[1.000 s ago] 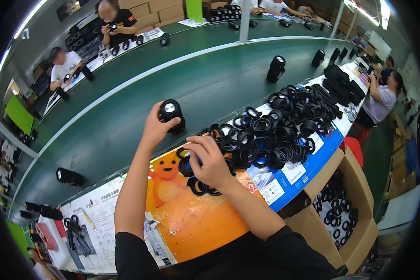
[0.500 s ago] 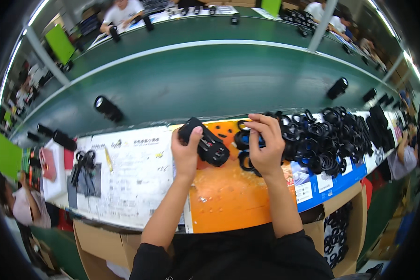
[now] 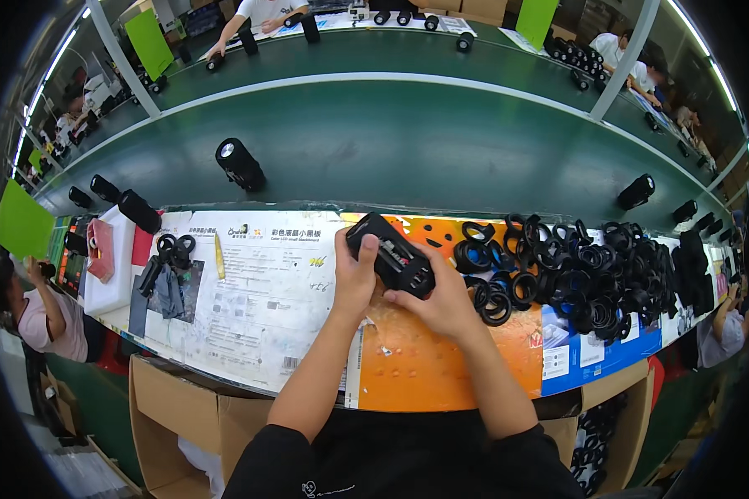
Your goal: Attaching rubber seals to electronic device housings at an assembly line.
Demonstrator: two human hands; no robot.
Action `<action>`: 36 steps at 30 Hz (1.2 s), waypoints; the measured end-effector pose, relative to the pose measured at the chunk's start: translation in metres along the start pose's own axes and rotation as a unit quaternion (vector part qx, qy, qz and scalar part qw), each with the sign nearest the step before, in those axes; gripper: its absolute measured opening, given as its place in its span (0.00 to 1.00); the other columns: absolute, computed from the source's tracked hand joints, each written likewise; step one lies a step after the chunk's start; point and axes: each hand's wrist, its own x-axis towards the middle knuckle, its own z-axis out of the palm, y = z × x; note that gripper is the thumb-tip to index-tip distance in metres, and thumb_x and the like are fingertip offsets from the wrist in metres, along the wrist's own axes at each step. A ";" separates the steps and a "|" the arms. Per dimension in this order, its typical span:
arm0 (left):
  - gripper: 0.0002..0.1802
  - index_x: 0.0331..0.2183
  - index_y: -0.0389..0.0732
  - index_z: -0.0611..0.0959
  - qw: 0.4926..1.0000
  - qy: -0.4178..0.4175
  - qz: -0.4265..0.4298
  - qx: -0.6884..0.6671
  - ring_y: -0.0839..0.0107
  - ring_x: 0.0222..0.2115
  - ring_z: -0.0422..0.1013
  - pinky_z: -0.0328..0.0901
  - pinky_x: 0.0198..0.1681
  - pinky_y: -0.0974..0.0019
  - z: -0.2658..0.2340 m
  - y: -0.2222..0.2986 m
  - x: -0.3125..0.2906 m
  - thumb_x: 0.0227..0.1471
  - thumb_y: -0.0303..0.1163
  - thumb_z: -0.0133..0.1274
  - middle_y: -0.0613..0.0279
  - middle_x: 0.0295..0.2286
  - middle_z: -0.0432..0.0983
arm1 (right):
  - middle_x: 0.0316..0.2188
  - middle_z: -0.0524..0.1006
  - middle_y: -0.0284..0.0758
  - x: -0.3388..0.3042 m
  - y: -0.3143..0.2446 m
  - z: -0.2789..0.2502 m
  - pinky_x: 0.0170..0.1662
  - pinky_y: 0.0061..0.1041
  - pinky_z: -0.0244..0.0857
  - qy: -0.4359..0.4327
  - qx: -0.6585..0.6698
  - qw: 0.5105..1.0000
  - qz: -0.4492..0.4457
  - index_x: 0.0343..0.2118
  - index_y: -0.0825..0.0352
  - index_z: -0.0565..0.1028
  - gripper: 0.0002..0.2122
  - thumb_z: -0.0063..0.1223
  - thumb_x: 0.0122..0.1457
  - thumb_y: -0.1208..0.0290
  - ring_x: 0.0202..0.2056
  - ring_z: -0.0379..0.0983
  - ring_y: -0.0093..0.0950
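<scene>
Both my hands hold a black cylindrical portable speaker (image 3: 384, 249) at a slant over the orange sheet. My left hand (image 3: 356, 273) wraps its left end, thumb on top. My right hand (image 3: 438, 301) grips its right lower side, with the thumb along the near edge; some of those fingers are hidden behind it. A recessed panel with small fittings faces up on the speaker. Just right of my right hand lie loose black rings (image 3: 494, 309), and beyond them spreads a big heap of black rings (image 3: 595, 270).
Behind the bench runs a green conveyor belt (image 3: 341, 150) carrying black speakers (image 3: 240, 165). A yellow cutter (image 3: 220, 256) and black scissors (image 3: 175, 249) lie at left on white printed card (image 3: 266, 333). Open cardboard boxes (image 3: 175, 403) stand below the front edge. Other people sit nearby.
My right hand has come left from beside the rings and closed on the speaker. My left hand keeps its hold. The whole view has shifted a little.
</scene>
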 end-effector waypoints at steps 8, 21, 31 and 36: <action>0.31 0.64 0.37 0.75 0.986 -0.105 -0.072 -0.104 0.67 0.56 0.77 0.72 0.63 0.56 -0.010 0.012 0.006 0.73 0.49 0.58 0.57 0.55 0.81 | 0.48 0.83 0.33 0.003 0.009 0.003 0.52 0.25 0.75 -0.051 0.261 0.958 0.111 0.62 0.74 0.73 0.35 0.82 0.57 0.64 0.46 0.80 0.21; 0.38 0.57 0.35 0.79 0.968 -0.174 -0.072 -0.165 0.60 0.48 0.83 0.81 0.54 0.55 0.001 0.026 0.004 0.55 0.47 0.77 0.51 0.47 0.84 | 0.51 0.81 0.33 0.002 0.017 0.005 0.58 0.25 0.73 -0.107 0.283 0.940 0.157 0.63 0.75 0.73 0.34 0.81 0.58 0.66 0.52 0.78 0.22; 0.42 0.59 0.38 0.77 0.973 -0.124 0.050 -0.188 0.57 0.50 0.81 0.79 0.57 0.55 -0.001 0.028 0.007 0.52 0.47 0.79 0.54 0.46 0.80 | 0.53 0.84 0.48 -0.003 0.006 0.017 0.58 0.36 0.77 0.044 -0.042 0.990 -0.128 0.66 0.72 0.72 0.40 0.83 0.53 0.61 0.55 0.84 0.43; 0.46 0.58 0.40 0.78 0.953 -0.191 -0.002 -0.235 0.55 0.48 0.82 0.80 0.55 0.53 -0.007 0.024 0.004 0.47 0.53 0.81 0.54 0.45 0.81 | 0.52 0.84 0.48 -0.010 0.003 0.014 0.58 0.35 0.76 -0.019 0.009 0.996 -0.091 0.64 0.75 0.73 0.38 0.82 0.54 0.62 0.54 0.84 0.41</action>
